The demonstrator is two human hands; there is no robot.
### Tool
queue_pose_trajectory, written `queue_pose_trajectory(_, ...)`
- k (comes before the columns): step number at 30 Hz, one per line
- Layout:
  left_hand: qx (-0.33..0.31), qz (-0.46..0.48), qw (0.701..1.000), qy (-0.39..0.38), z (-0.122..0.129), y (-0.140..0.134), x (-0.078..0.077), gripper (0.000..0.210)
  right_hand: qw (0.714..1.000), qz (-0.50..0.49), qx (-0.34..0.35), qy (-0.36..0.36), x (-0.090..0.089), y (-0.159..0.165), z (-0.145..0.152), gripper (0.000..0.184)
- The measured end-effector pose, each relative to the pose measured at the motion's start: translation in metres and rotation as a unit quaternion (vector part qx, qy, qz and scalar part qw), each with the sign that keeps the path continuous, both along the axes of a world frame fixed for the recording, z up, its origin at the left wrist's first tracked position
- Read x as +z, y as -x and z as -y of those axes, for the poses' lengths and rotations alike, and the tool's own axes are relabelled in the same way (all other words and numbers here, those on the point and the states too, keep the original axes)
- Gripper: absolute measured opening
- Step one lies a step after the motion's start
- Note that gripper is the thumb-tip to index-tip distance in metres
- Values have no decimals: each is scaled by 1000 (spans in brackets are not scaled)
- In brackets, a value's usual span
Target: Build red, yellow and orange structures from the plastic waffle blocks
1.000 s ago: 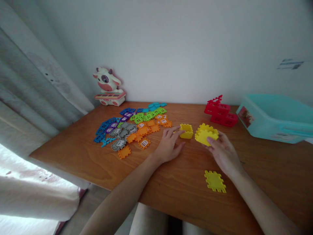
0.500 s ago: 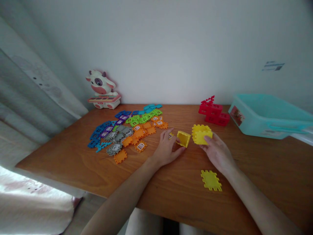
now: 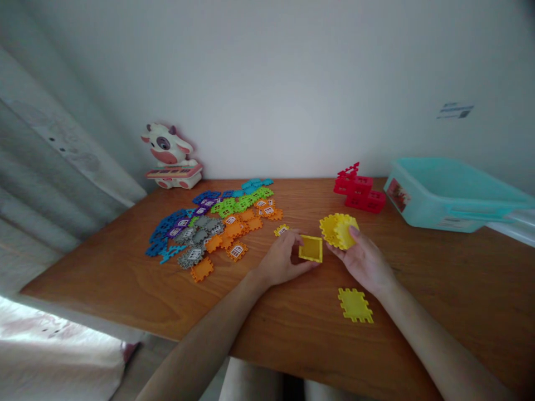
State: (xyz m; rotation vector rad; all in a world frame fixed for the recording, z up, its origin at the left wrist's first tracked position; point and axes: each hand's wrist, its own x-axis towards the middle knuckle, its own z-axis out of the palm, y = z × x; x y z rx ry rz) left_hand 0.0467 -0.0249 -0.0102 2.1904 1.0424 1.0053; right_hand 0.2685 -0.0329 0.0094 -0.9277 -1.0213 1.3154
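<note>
My left hand [image 3: 285,257] is closed on a small yellow open box [image 3: 311,249], fingers at its left edge and thumb along its lower edge. The box's hollow side faces me. Just to the right, my right hand [image 3: 366,257] grips a larger yellow block [image 3: 340,230] built of notched panels, its open side tilted to the left. A narrow gap separates the two yellow pieces. Below them a flat yellow square panel [image 3: 355,305] lies on the wooden table [image 3: 267,328]. Beyond my left fingers rests a small yellow window panel [image 3: 281,229].
Left of my hands spread loose panels: orange panels [image 3: 234,228], grey panels [image 3: 200,236], green panels [image 3: 240,203] and blue panels [image 3: 167,225]. Behind stand a cow toy keyboard [image 3: 172,159] and a red block structure [image 3: 360,190]. A turquoise bin [image 3: 443,203] sits at the right.
The small box has turned so its hollow faces me more squarely. The larger block has rotated in my right hand. The yellow window panel is now uncovered by my left fingers.
</note>
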Motion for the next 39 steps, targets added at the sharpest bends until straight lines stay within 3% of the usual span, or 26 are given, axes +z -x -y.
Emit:
queue_pose_trajectory(3,20,20,998,58,0,0,-1,64,1000,2,12,-12,1,4,2,45)
queue_pose_trajectory(7,-4,20,995,99,0,0,-1,84,997,60,10,-44,0,6,5,57)
queue_pose_trajectory(10,-5,29,991,133,-1,0,-1,77,994,81,7,-67,1,7,7,61)
queue_pose_trajectory(15,-114,215,950,196,-2,-1,-8,66,989,102,28,-101,6,7,11,61)
queue_pose_trajectory(17,-127,249,938,205,-1,-1,-8,66,989,92,26,-115,6,7,12,60)
queue_pose_trajectory(26,-115,244,917,295,6,4,10,67,989,84,22,-121,4,2,13,57)
queue_pose_trajectory(35,-128,267,896,332,-6,14,8,58,983,123,69,-119,-1,4,18,49)
queue_pose_trajectory(39,-132,255,895,340,-3,12,6,60,979,153,82,-102,-7,14,23,57)
